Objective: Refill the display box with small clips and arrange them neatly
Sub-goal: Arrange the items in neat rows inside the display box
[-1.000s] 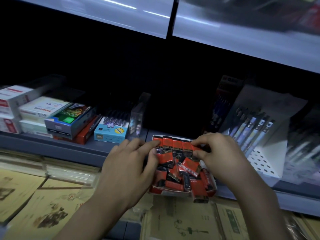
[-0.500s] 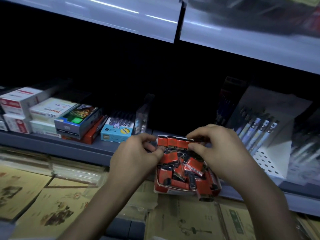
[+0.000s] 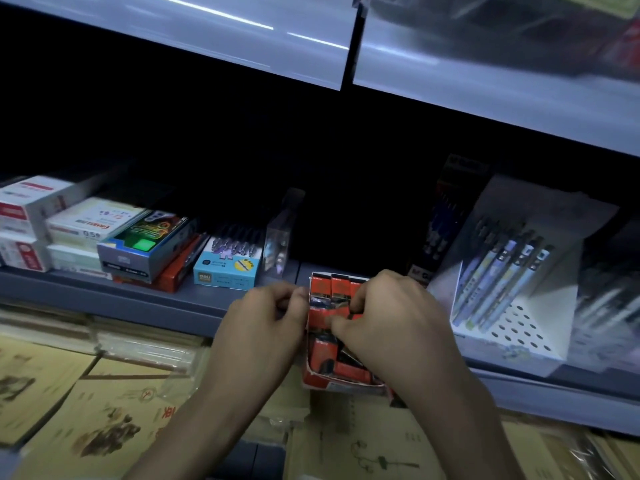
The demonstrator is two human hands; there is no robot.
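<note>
- The display box (image 3: 341,384) is thin red card, matt, its near edge scuffed whitish.
- The small clips (image 3: 337,287) have red and black faces with a slight gloss.
- The shelf (image 3: 138,299) looks like smooth grey painted metal.
- The upper shelf (image 3: 207,39) has a glossy front that catches light.
- The clear case (image 3: 282,233) on the left is hard, shiny plastic.
- The paper sheets (image 3: 86,410) nearest are brown and matt.

We find the red cardboard display box (image 3: 341,382), open at the top, lying at the front edge of the grey shelf (image 3: 138,299), with its near end jutting a little past the lip. Inside it, the small red-and-black clips (image 3: 332,288) stand upright side by side in a tidy row along the far wall. Those nearer to us lie tilted and jumbled, partly hidden under our right hand (image 3: 391,323).
</note>
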